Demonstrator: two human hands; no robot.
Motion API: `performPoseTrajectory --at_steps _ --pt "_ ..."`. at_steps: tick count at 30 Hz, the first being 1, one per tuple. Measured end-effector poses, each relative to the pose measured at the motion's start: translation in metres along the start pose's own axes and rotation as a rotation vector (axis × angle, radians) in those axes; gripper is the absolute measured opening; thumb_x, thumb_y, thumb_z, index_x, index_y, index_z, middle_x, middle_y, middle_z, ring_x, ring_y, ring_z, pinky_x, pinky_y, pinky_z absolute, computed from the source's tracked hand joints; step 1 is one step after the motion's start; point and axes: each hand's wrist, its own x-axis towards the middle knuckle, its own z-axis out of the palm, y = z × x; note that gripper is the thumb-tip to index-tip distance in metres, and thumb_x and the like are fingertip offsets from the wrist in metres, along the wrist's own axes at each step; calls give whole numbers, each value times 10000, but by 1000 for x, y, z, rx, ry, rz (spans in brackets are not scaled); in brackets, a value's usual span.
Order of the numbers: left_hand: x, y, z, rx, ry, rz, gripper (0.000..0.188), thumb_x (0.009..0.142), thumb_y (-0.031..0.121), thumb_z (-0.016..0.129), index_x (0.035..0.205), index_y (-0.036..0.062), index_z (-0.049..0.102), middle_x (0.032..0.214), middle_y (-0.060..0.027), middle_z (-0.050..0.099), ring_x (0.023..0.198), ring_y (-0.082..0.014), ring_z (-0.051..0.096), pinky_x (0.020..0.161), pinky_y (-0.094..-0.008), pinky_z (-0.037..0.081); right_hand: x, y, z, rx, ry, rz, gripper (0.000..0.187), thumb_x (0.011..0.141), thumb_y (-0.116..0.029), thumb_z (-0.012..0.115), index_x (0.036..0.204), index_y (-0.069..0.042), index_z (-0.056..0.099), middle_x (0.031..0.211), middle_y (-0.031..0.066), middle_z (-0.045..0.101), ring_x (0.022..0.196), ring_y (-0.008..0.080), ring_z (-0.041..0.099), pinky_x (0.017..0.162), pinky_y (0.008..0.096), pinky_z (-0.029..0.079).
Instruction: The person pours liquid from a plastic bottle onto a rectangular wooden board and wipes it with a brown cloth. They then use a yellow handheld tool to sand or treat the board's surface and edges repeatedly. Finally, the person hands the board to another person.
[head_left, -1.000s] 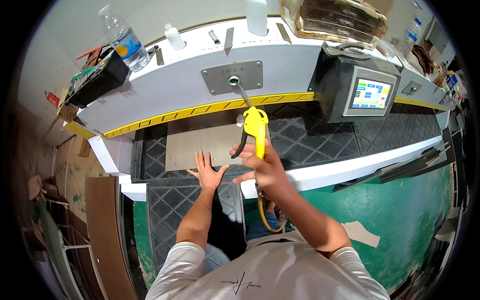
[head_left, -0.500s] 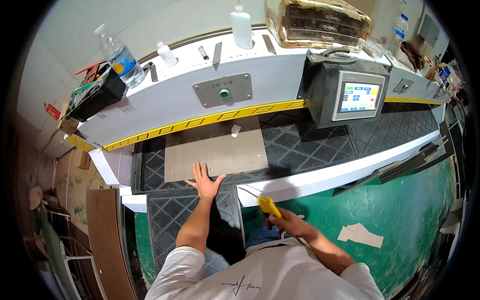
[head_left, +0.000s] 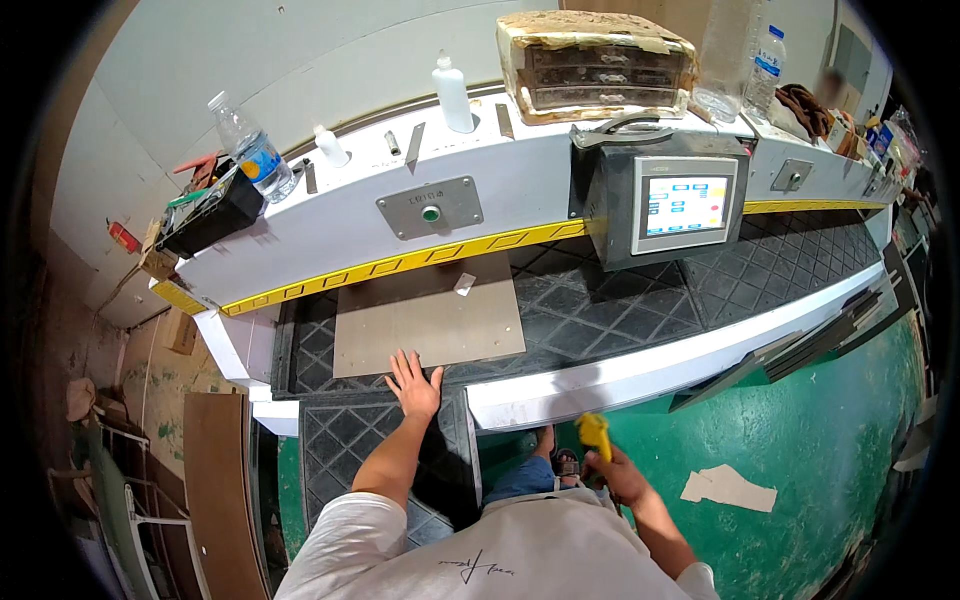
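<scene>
A flat grey-brown board (head_left: 430, 320) with small holes near its corners lies on the black diamond-patterned mat, against the yellow strip. A small white label (head_left: 464, 285) is on its upper part. My left hand (head_left: 415, 388) rests with spread fingers over the board's near edge, fingertips on it and palm over the mat. In my right hand (head_left: 622, 476), down to the right and in front of my body, is a yellow air blow gun (head_left: 594, 435). It is held apart from the board, over the green floor, and its thin nozzle is hard to make out.
A machine with a touch screen (head_left: 686, 205) stands right of the board. A green button (head_left: 431, 213) sits on the upright panel behind. Bottles, including a white squeeze bottle (head_left: 452, 95), and a drawer box (head_left: 600, 70) line the ledge. Dark strips (head_left: 800, 345) lean at right; cardboard scrap (head_left: 730, 488) lies below.
My right hand has swung the air blow gun right, away from the bench edge. My left hand stays spread at the board's near edge. The view has shifted slightly.
</scene>
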Motion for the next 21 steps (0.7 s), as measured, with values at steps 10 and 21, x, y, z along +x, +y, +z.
performPoseTrajectory --at_steps 10,21 --pt "-50 7 7 -48 -32 104 711 1037 469 497 1614 95 316 1719 -184 138 1592 -362 108 1265 -594 75 -23 22 -48 -141 -267 136 311 1020 -265 649 1271 -88 601 1014 27 722 907 133 681 648 273 507" --pt "-78 22 6 -18 -52 78 664 1032 463 460 1584 102 390 1703 -143 239 1594 -330 122 1279 -560 57 32 164 -112 9 12 259 331 991 -222 700 1254 -31 642 1035 101 762 857 246 734 631 371 556"
